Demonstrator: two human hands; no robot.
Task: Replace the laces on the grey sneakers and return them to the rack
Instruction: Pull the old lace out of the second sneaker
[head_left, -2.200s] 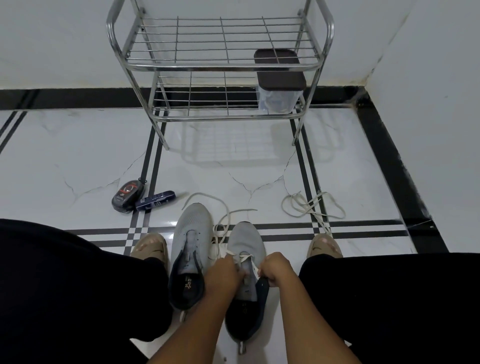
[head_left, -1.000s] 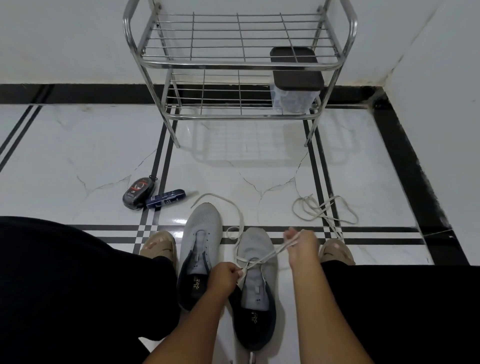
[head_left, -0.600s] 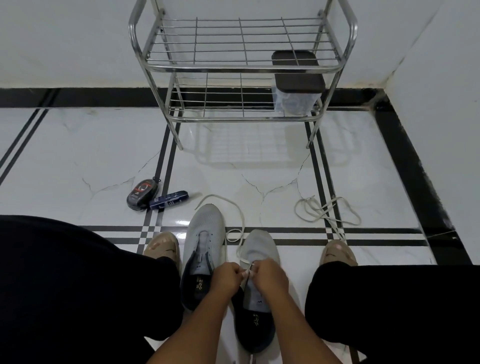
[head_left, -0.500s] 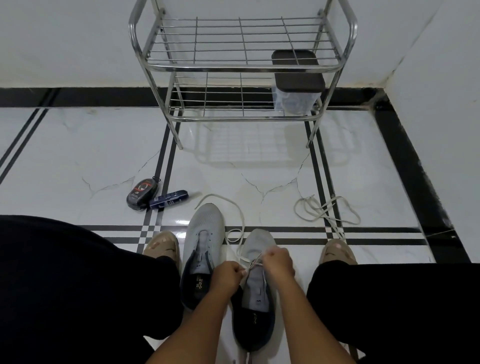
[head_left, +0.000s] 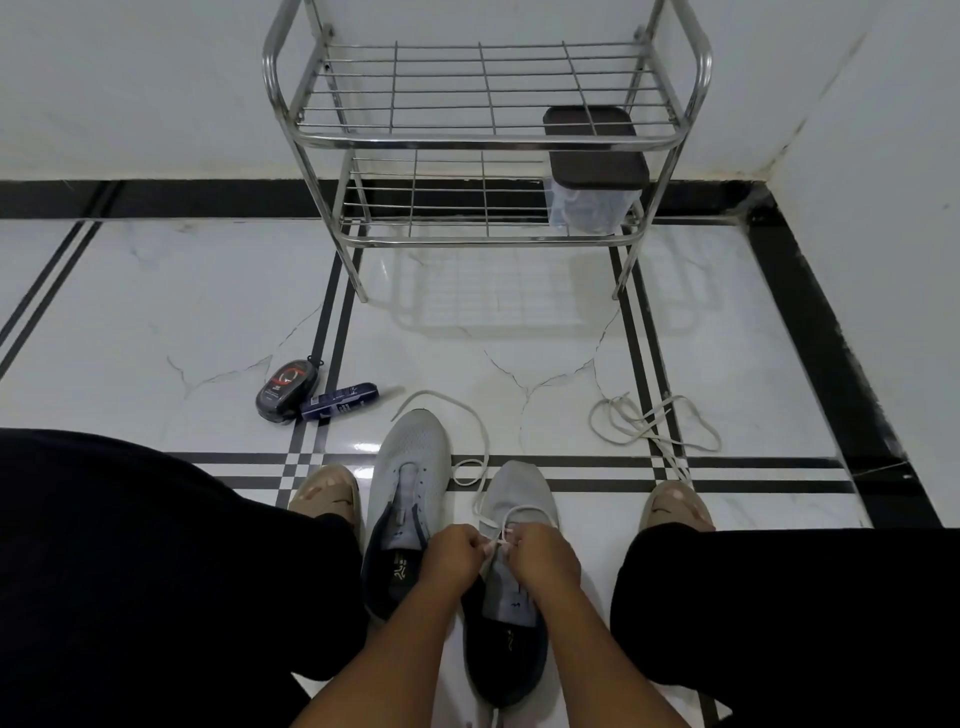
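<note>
Two grey sneakers stand side by side on the floor between my knees. The left sneaker (head_left: 412, 467) has bare eyelets. Over the right sneaker (head_left: 519, 499) my left hand (head_left: 451, 558) and my right hand (head_left: 545, 558) meet, each pinching the white lace (head_left: 480, 441) at the eyelets. The lace's free end loops forward past the left sneaker's toe. Another loose white lace (head_left: 649, 421) lies coiled on the floor to the right. The steel rack (head_left: 488, 137) stands against the wall ahead.
A clear container with a dark lid (head_left: 595, 171) sits on the rack's lower shelf at the right. A black shoe-polish sponge (head_left: 287, 384) and a dark blue tube (head_left: 340, 401) lie on the floor to the left. My feet (head_left: 327, 493) flank the sneakers.
My right hand pulled the lace out to the right, came back beside my left hand over the right sneaker, and now pinches the lace at the eyelets again.
</note>
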